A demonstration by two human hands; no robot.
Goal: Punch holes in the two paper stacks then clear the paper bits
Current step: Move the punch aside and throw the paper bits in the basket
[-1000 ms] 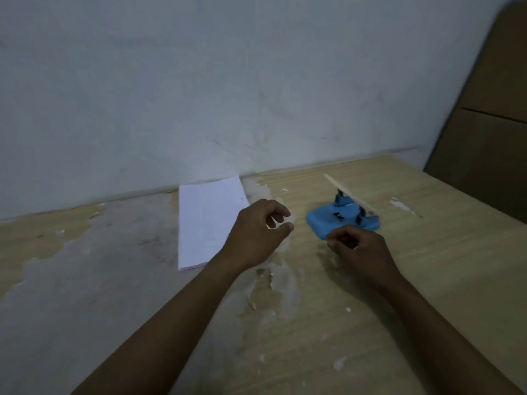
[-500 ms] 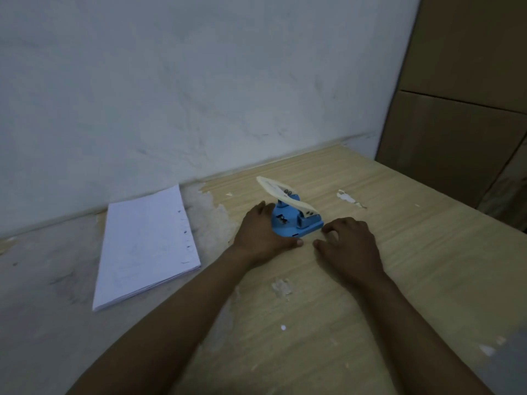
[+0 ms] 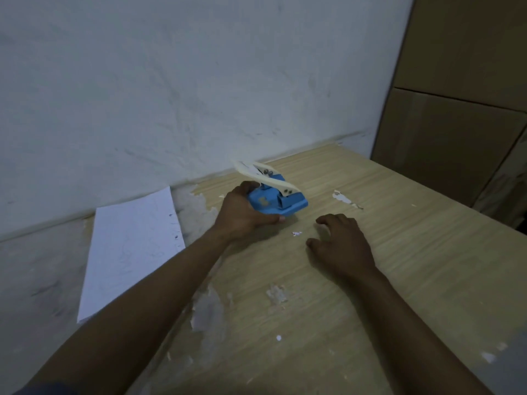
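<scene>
My left hand grips the left end of a blue hole punch with a cream lever, tilting it up off the wooden table. To its right, my right hand rests palm down on the table, fingers spread, holding nothing. A small white paper bit lies between the two hands. At the left lies a white paper stack with punched holes along its right edge. Only one stack is distinguishable.
The table's veneer is peeled in patches, and white flecks dot the near part. A white wall runs along the back. Brown cardboard panels stand at the right, past the table's edge.
My left hand has lifted and tilted the punch, which sat flat before. My right hand has drawn back from the punch and spread on the table. A paper bit now lies below the punch.
</scene>
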